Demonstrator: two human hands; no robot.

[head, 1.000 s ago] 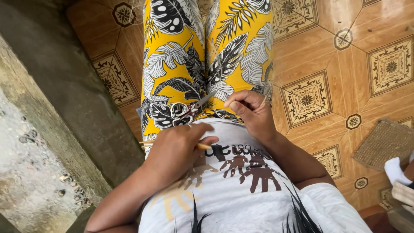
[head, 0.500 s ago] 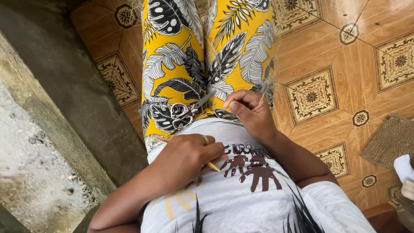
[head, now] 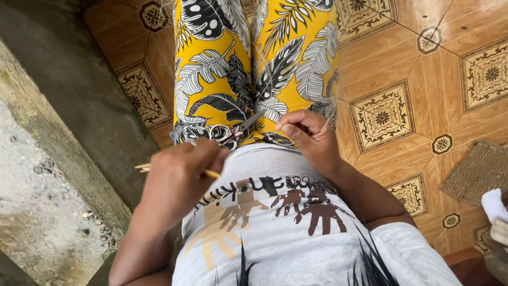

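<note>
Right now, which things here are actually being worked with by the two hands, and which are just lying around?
In hand:
- thin pale yellow stick, held in the left hand
- fine pale strands, pinched by the right hand
- small metal scissors, resting on the lap between the hands

Lying about:
- woven brown mat on the patterned tile floor
- white cloth at the right edge

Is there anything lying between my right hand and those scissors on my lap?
Nothing visible does. The small metal scissors lie on the yellow leaf-print trousers, just left of the right hand, with open fabric between them.
</note>
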